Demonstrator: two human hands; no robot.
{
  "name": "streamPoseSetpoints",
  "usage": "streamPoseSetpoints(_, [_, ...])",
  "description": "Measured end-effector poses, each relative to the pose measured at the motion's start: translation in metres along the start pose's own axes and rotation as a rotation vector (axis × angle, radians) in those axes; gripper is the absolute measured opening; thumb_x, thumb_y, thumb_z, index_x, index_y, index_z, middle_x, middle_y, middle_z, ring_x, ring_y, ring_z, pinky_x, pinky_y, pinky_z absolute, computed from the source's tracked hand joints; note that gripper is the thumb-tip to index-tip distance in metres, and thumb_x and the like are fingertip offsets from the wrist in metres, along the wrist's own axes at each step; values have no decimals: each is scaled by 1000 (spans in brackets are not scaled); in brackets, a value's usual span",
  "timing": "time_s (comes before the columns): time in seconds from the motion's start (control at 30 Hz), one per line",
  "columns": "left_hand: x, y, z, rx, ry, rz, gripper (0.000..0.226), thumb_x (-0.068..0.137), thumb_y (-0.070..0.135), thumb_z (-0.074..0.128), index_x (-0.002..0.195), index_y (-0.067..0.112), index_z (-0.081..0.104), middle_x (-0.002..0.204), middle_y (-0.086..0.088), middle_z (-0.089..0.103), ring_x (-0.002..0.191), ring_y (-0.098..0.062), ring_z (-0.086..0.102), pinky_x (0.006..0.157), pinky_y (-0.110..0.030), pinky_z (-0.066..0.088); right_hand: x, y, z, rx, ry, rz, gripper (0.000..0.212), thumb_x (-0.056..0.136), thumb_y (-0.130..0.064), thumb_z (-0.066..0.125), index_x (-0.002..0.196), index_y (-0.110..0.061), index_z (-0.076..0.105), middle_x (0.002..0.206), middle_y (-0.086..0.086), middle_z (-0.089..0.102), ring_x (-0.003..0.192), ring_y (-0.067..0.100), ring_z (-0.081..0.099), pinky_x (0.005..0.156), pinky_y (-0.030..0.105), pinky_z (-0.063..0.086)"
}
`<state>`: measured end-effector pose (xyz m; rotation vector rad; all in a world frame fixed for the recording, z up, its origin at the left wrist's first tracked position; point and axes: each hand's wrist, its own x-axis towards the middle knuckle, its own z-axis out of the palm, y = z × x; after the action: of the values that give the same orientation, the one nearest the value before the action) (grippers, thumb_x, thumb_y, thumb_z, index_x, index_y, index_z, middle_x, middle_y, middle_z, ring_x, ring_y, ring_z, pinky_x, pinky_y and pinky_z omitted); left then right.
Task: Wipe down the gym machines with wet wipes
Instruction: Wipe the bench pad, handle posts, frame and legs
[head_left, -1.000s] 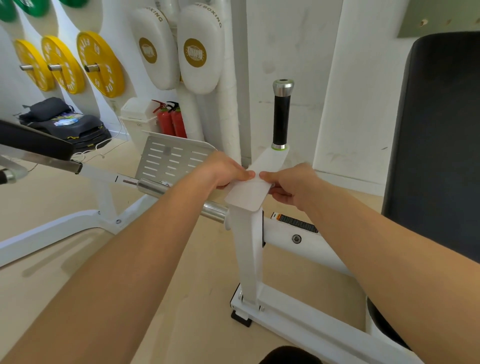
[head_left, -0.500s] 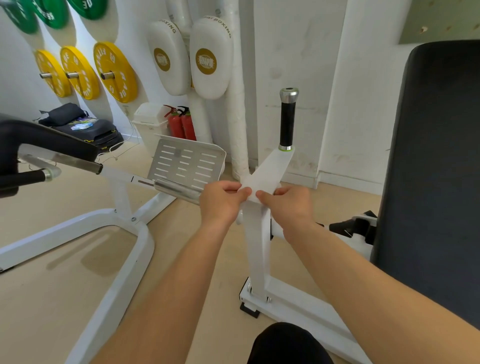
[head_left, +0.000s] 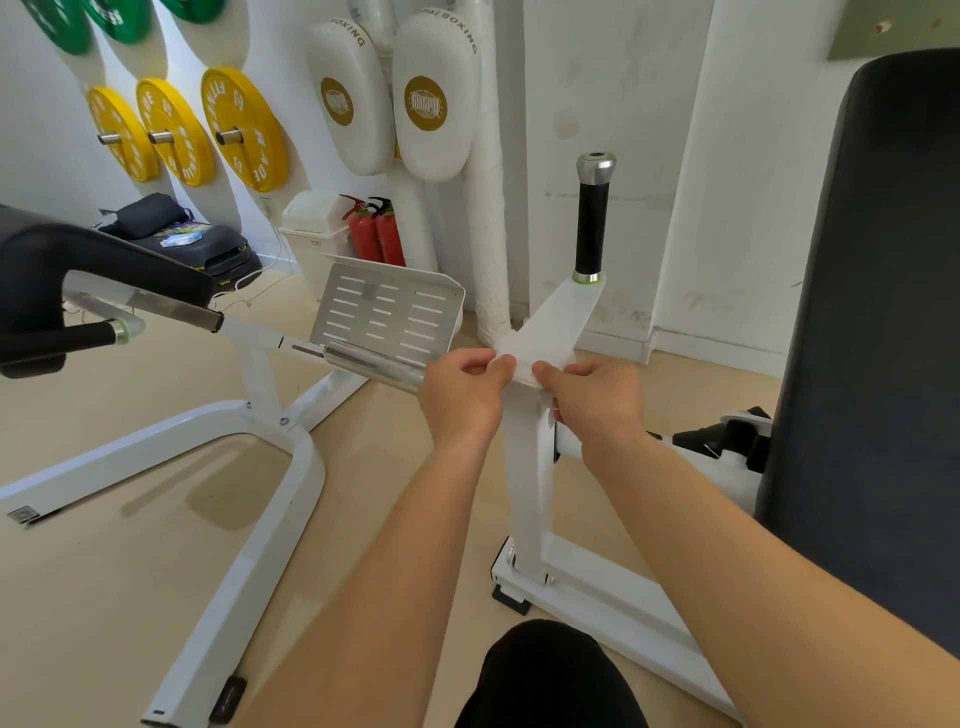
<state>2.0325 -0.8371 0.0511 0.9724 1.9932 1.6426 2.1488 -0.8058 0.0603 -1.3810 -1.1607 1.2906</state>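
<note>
A white wet wipe (head_left: 524, 366) is stretched between my two hands right at the top of the white machine upright (head_left: 524, 483). My left hand (head_left: 462, 400) pinches its left edge with thumb and fingers. My right hand (head_left: 597, 400) pinches the right edge. The wipe is hard to tell apart from the white frame behind it. From the upright a white arm slants up to a black handle grip (head_left: 591, 228) with a chrome cap.
A chrome bar (head_left: 374, 364) and a perforated metal plate (head_left: 387, 309) lie just left of my hands. A black back pad (head_left: 872, 312) fills the right side, a black padded arm (head_left: 78, 270) the left. Yellow weight plates (head_left: 244, 130), boxing pads (head_left: 431, 98) and fire extinguishers (head_left: 374, 234) line the wall.
My head has pulled back, so more of the machine frame and floor shows. Both hands stay at the top of the upright, pinching the wipe between them.
</note>
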Motion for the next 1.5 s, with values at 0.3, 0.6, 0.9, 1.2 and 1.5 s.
streamPoseSetpoints(0.3, [-48,-20,1,-104,152,122,14,86,15,76,84,28,69,77,17,68,75,5,63,71,-9,46,-22,36,-16,-50,0,-266,21,85,-17,78,89,-29,62,82,-7,69,64,0,62,68,29,52])
streamPoseSetpoints(0.6, [-52,-52,29,-141,265,98,14,89,9,72,89,23,71,84,16,70,79,2,67,72,-4,45,2,60,-17,-174,-13,-464,23,91,-16,70,85,-32,56,94,-14,64,75,4,62,64,12,45])
streamPoseSetpoints(0.9, [-41,-65,37,-64,153,243,20,100,28,59,115,18,68,97,17,71,91,3,66,80,-13,50,4,93,5,-203,37,-650,37,103,-34,52,134,-18,62,121,-6,68,111,16,62,96,36,50])
streamPoseSetpoints(1.2, [-22,-75,35,15,40,340,19,106,22,46,99,13,62,72,14,61,66,1,53,60,-14,38,34,102,19,-560,88,-927,61,106,-43,25,138,5,48,106,10,68,104,33,54,86,45,45])
streamPoseSetpoints(1.5, [-28,-114,31,127,-72,251,19,103,17,51,89,13,62,62,10,55,56,-4,45,55,-18,35,31,156,22,-919,239,-969,56,108,-31,32,149,7,25,143,23,53,135,37,45,102,43,31])
